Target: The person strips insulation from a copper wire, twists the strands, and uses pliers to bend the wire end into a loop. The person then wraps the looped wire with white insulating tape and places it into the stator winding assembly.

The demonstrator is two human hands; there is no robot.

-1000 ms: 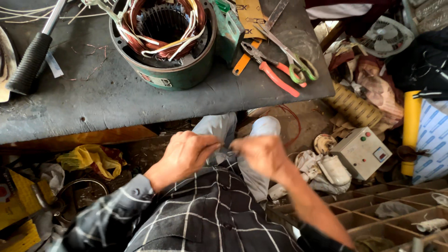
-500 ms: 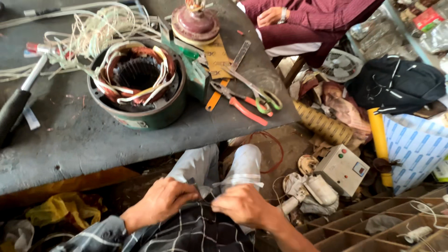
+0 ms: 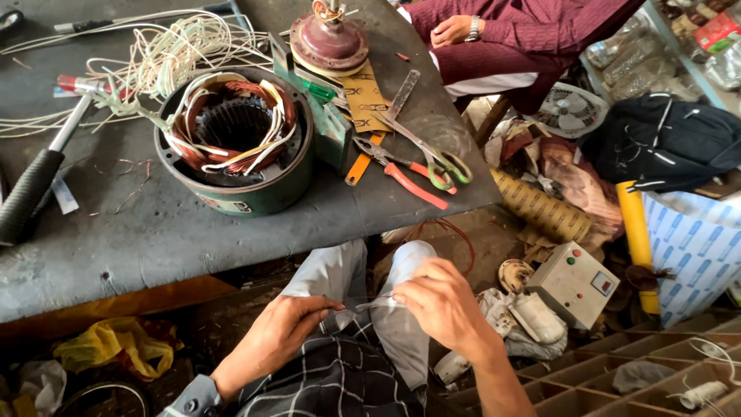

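1. Your left hand (image 3: 282, 336) is low over your lap, with the fingers curled in and the fingertips pinched on one end of a thin pale strip of wire or sleeve (image 3: 369, 304).
2. Your right hand (image 3: 440, 305) is just beside it, over your grey trouser knee (image 3: 405, 262). Thumb and first fingers are closed on the other end of the same thin strip; the other fingers are bent loosely.
3. The strip is stretched between the two hands, below the front edge of the dark grey metal workbench (image 3: 154, 239). It is too thin to tell its exact material.
4. On the bench, well apart from your hands, stands a round green motor stator with copper windings and white leads (image 3: 234, 139).
5. To its right lie orange-handled pliers (image 3: 401, 171) and green-handled scissors (image 3: 436, 158), touching each other.
6. A black-handled hammer (image 3: 38, 181) lies at the left side of the bench.
7. Another person in a dark red sleeve (image 3: 525, 38) sits beyond the far corner of the bench.
8. A grey control box with coloured buttons (image 3: 575, 284) lies on the floor, near your right hand.
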